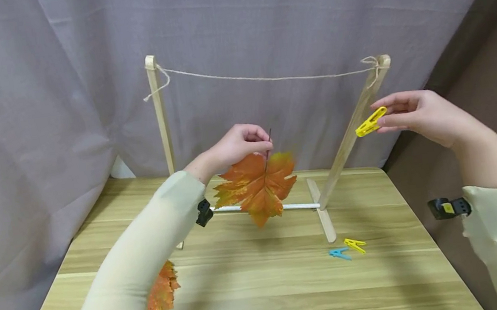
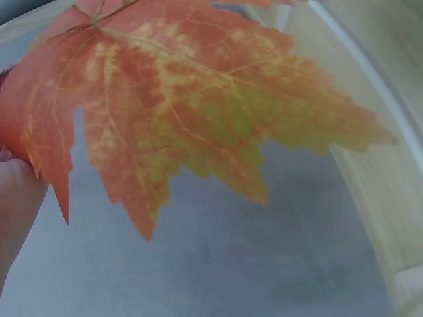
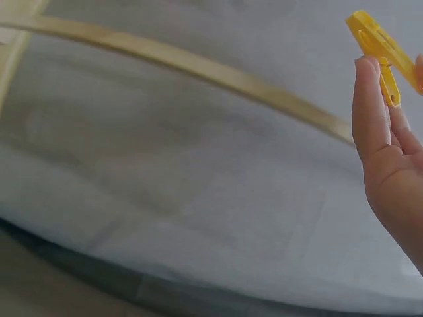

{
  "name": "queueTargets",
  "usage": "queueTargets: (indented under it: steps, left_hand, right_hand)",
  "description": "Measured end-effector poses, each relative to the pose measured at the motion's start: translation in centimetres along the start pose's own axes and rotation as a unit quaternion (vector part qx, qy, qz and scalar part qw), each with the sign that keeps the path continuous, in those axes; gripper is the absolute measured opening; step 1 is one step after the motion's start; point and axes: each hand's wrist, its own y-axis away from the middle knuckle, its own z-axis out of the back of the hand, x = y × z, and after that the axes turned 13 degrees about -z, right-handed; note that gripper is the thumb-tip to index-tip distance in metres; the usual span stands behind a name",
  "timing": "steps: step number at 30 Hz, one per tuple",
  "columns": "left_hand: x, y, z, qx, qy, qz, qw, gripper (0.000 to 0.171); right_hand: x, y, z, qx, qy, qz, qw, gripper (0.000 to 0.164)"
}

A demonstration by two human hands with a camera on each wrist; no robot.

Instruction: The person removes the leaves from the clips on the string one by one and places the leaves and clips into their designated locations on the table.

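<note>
Between thumb and fingers, my left hand (image 1: 247, 142) pinches the dark stem of an orange maple leaf (image 1: 262, 187), which hangs below the string. The same leaf (image 2: 178, 92) fills the upper part of the left wrist view, where most of the hand is hidden. My right hand (image 1: 420, 113) pinches a yellow clothespin (image 1: 371, 122) beside the right wooden post. In the right wrist view the yellow clothespin (image 3: 380, 43) sits between thumb and fingers. Above both hands a string (image 1: 257, 78) runs slightly slack between the two posts.
The wooden frame has a left post (image 1: 161, 119), a right post (image 1: 353, 134) and a white bottom bar (image 1: 301, 206). On the table (image 1: 265, 287) lie a blue clothespin (image 1: 339, 253) and another yellow clothespin (image 1: 355, 245). Another orange leaf (image 1: 162, 295) is partly behind the left sleeve.
</note>
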Motion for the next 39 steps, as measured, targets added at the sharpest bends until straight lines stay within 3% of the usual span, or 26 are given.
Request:
queueTargets:
  steps: [5,18,26,33,39]
  left_hand:
    - [1.3,1.7,0.9,0.004,-0.009,0.0,1.0,0.007]
    - [2.7,4.5,1.9,-0.013,-0.038,0.025,0.9989,0.012]
    - [3.3,6.9,2.6,-0.013,-0.059,0.052,0.9968,0.016]
    - [4.4,8.8,2.9,-0.012,-0.049,0.05,0.9974,0.017]
    - [5.2,9.7,3.2,-0.014,-0.042,0.052,0.9977,0.017]
  right_hand:
    - [-2.2,0.2,-0.7,0.019,0.042,-0.007,0.999,0.027]
    - [-5.7,-0.1,-2.5,0.08,0.003,0.008,0.997,0.032]
    - [-7.2,0.0,-3.7,0.076,0.003,-0.005,0.997,0.027]
    - [-8.0,0.0,-4.3,0.077,0.008,-0.032,0.997,0.033]
    - [-8.6,-0.1,-4.8,0.074,0.01,-0.031,0.997,0.036]
